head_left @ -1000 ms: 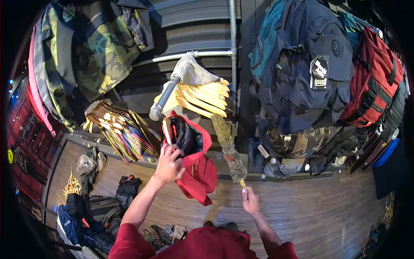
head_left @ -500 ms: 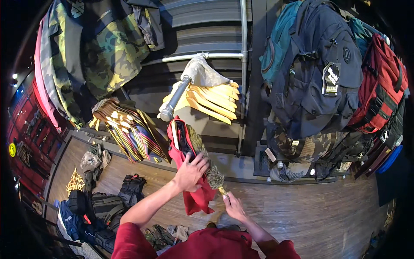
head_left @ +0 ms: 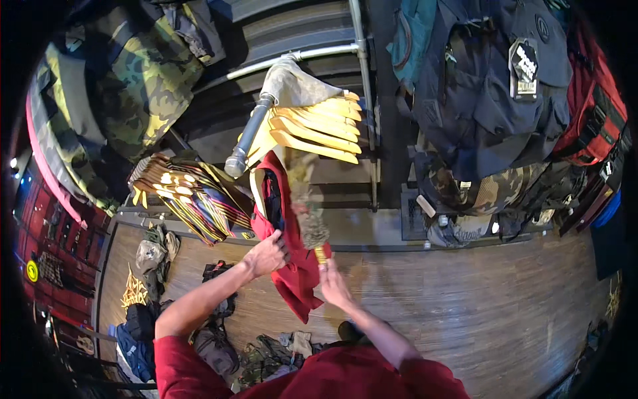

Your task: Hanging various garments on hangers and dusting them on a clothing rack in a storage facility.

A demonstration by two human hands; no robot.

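With our left hand (head_left: 266, 255) we are pinching the edge of a red garment (head_left: 299, 284), our fingers curling over the cloth around its middle. The garment is hanging in front of us, just below the capped end of a smooth, round metal pipe (head_left: 249, 136), its fabric falling in soft folds to a pointed lower corner. A pale wooden hanger (head_left: 258, 191) with a curved shoulder is showing along its left side, beside a dark inner lining. We cannot tell whether the hanger's hook is resting on the pipe.

With our right hand (head_left: 333, 282) we are gripping a fluffy duster (head_left: 310, 216) low down, fingers and thumb closing around its slim yellow handle (head_left: 320, 255). Its long, shaggy, grey-brown head is pointing upward along the garment's right side, blurring toward the tip; we cannot tell whether the fibres are touching the cloth.

Above, a limp grey cloth (head_left: 296, 85) is draping over the pipe, and a row of glossy, arched wooden hangers (head_left: 319, 133) is fanning out beneath it. To the left, striped garments (head_left: 212, 203) are hanging close together; to the right, a bulky dark backpack (head_left: 492, 106) is bulging. Below, crumpled camouflage cloth (head_left: 262, 356) is lying on the wood-grained floor (head_left: 458, 299).
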